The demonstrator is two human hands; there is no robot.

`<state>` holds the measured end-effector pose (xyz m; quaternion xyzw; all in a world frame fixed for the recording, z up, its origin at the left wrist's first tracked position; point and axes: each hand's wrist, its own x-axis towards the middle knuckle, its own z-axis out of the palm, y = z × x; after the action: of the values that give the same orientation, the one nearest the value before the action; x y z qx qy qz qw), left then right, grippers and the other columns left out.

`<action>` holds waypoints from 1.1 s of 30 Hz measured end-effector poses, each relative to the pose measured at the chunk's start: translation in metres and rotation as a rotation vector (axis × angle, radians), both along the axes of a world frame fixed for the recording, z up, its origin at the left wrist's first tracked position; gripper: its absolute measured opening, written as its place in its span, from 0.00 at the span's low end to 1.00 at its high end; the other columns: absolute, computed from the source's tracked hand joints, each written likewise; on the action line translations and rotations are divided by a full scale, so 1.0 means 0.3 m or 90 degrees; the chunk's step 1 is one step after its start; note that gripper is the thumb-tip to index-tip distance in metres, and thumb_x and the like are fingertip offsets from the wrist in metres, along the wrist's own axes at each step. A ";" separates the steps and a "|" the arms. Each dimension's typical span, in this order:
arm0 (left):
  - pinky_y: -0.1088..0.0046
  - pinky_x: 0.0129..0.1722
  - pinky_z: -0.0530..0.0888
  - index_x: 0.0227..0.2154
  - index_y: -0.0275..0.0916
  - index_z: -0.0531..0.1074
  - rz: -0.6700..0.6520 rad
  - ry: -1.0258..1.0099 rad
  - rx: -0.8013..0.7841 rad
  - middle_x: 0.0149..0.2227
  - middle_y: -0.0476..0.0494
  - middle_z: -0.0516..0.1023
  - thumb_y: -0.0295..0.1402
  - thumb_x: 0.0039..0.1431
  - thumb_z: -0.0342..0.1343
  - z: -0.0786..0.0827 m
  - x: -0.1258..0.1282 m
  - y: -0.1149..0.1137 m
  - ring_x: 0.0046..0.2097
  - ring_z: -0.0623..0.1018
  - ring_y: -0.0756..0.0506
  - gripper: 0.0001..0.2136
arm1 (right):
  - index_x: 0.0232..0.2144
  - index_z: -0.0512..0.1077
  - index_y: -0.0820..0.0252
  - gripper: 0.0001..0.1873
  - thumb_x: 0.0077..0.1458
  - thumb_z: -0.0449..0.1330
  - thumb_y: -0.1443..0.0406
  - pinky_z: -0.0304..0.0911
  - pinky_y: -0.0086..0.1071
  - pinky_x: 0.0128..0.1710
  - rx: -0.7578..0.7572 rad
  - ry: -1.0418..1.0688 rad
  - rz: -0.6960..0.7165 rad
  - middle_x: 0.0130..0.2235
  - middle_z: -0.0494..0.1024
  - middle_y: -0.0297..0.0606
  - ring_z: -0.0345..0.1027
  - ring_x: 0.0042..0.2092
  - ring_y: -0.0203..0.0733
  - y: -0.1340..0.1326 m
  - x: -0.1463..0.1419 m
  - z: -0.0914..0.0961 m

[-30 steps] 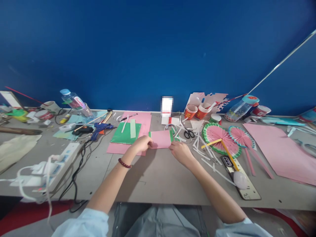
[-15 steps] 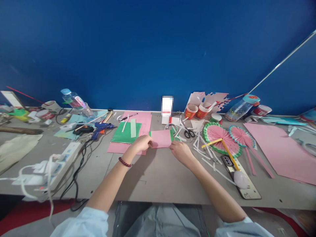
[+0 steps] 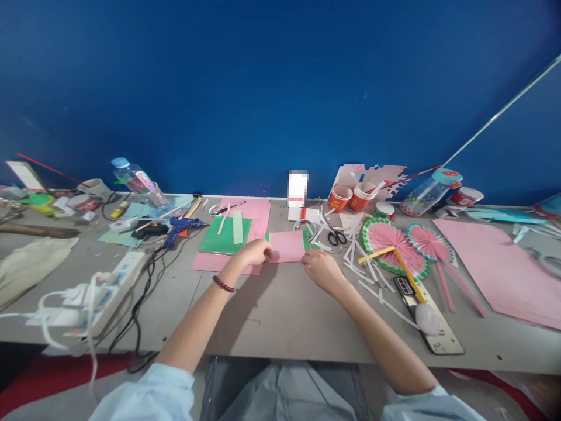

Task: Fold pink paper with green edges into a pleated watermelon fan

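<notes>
A pink paper sheet with green strips along both short ends (image 3: 286, 247) lies across the middle of the table in front of me. My left hand (image 3: 255, 252) is closed at its left end, fingers pinching the near left corner. At the near right corner my right hand (image 3: 319, 266) is closed in the same way, thumb and fingers on the edge. Just left of the sheet, green paper (image 3: 223, 237) rests on larger pink paper (image 3: 205, 262), with a pale green strip (image 3: 237, 227) on top. Scissors (image 3: 336, 236) lie beyond my right hand.
White paper strips (image 3: 366, 263) are scattered at the right, beside a watermelon paper fan (image 3: 385, 242) and a phone (image 3: 442, 336). Red paper cups (image 3: 340, 199) stand at the back. On the left are a blue glue gun (image 3: 182, 228), a bottle (image 3: 140, 181) and a power strip (image 3: 116, 292) with cables.
Both hands keep their hold on the pink sheet in nearly the same place. The whole view has shifted very slightly; nothing else has visibly moved.
</notes>
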<state>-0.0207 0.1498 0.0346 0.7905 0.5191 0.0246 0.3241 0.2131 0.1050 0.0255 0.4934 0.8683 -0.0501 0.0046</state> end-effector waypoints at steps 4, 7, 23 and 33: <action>0.77 0.29 0.67 0.27 0.37 0.76 0.000 0.000 -0.001 0.32 0.44 0.80 0.23 0.46 0.51 0.004 0.004 -0.006 0.32 0.77 0.48 0.09 | 0.34 0.74 0.61 0.13 0.55 0.50 0.73 0.57 0.30 0.39 -0.002 0.005 -0.001 0.38 0.75 0.40 0.66 0.42 0.41 -0.001 0.001 -0.001; 0.77 0.29 0.67 0.27 0.37 0.75 0.000 0.005 0.011 0.31 0.44 0.80 0.23 0.47 0.51 0.015 0.010 -0.019 0.31 0.76 0.48 0.09 | 0.34 0.74 0.61 0.13 0.55 0.50 0.73 0.57 0.30 0.40 -0.009 -0.001 0.000 0.39 0.75 0.41 0.66 0.42 0.41 -0.003 0.000 0.004; 0.67 0.40 0.69 0.40 0.36 0.68 -0.081 0.159 0.373 0.37 0.41 0.70 0.19 0.57 0.46 -0.082 0.094 -0.200 0.42 0.71 0.43 0.12 | 0.36 0.70 0.63 0.09 0.53 0.53 0.73 0.58 0.32 0.41 0.036 -0.038 0.006 0.40 0.73 0.45 0.66 0.43 0.44 -0.046 -0.023 0.006; 0.61 0.47 0.68 0.53 0.29 0.63 -0.004 0.151 0.439 0.47 0.34 0.68 0.28 0.59 0.46 -0.143 0.139 -0.308 0.49 0.67 0.39 0.19 | 0.56 0.62 0.61 0.23 0.57 0.51 0.67 0.57 0.37 0.43 0.087 -0.051 -0.010 0.46 0.71 0.48 0.63 0.46 0.48 -0.125 -0.060 -0.020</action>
<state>0.0211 0.0574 -0.0083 0.8521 0.5120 0.1054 -0.0239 0.1951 0.0675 0.0194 0.5012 0.8648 0.0293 0.0054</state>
